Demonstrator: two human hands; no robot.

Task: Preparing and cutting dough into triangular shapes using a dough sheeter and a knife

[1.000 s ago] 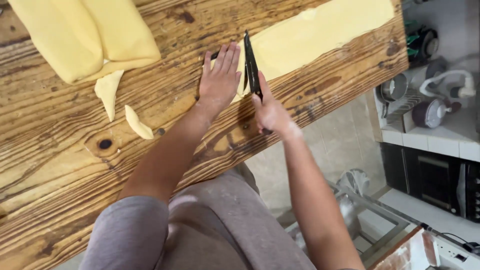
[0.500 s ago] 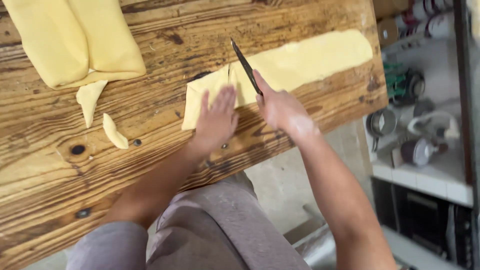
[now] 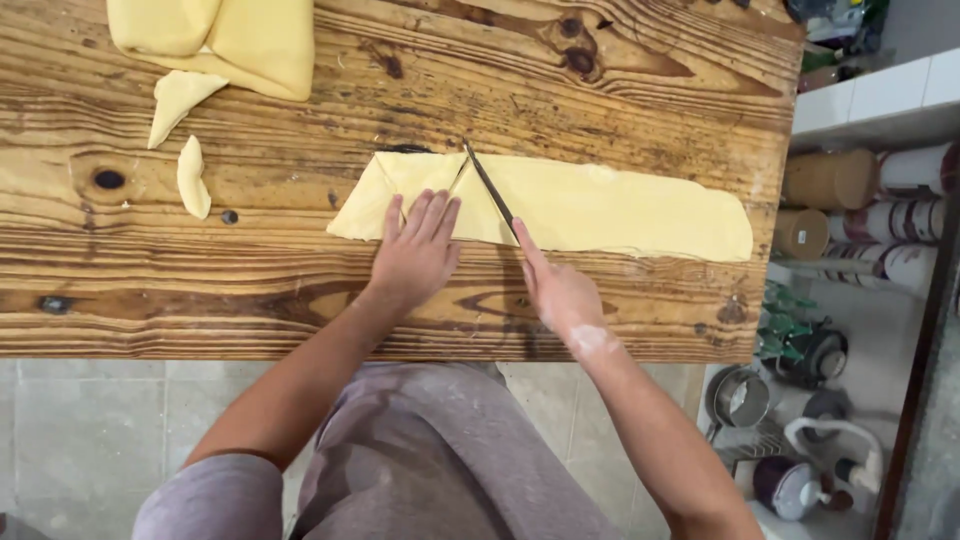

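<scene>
A long strip of pale yellow dough (image 3: 620, 205) lies flat on the wooden table (image 3: 560, 90). My left hand (image 3: 415, 250) presses flat on the strip's left end, fingers together. My right hand (image 3: 558, 292) grips a dark-bladed knife (image 3: 488, 185), whose blade lies slantwise across the dough just right of my left fingers. A diagonal cut line shows in the dough beside the blade.
A folded slab of the same dough (image 3: 225, 35) sits at the table's far left, with two small trimmings (image 3: 190, 175) below it. Right of the table edge are shelves with rolls, jars and kitchen gear (image 3: 800, 350) on the floor.
The view has shifted, so the whole strip now shows. My left hand stays flat on the dough's left end, and the knife blade now rests lower across the strip.
</scene>
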